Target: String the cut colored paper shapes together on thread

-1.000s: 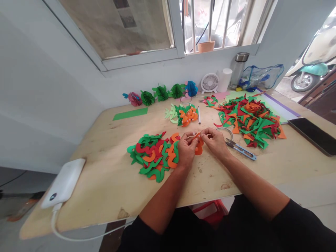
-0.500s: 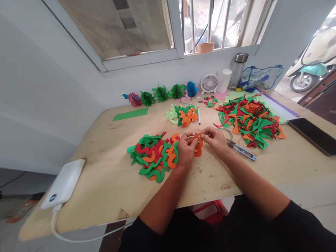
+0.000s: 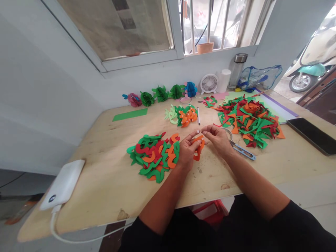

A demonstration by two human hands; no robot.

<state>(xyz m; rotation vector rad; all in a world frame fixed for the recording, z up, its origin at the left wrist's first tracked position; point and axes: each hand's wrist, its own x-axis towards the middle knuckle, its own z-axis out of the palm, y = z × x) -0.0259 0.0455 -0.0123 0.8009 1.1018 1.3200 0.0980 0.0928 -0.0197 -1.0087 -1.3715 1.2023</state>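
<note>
My left hand (image 3: 186, 153) grips an orange paper cutout (image 3: 198, 151) between thumb and fingers. A small white piece (image 3: 198, 131), perhaps tape, sits at the tip of its raised index finger, and another white spot shows on the cutout's upper edge. Close by on the right, my right hand (image 3: 217, 139) has thumb and index finger pinched together; anything between them is too small to make out. Left of my hands lies a heap of curvy green, red and orange paper cutouts (image 3: 152, 154). Beyond them are orange cutouts with white spots (image 3: 189, 117).
Paper scraps (image 3: 253, 119) are piled at the right, near a blue-handled cutter (image 3: 244, 152), a tape ring (image 3: 228, 133) and a phone (image 3: 313, 135). A pen (image 3: 198, 115), folded paper figures (image 3: 160, 93), a fan (image 3: 209, 84) and a bottle (image 3: 237, 71) stand or lie farther back. A power bank (image 3: 63, 183) is at left.
My right hand has come off the orange cutout and moved slightly up to the left index fingertip. The cutout has tilted and shows more of itself in my left hand.
</note>
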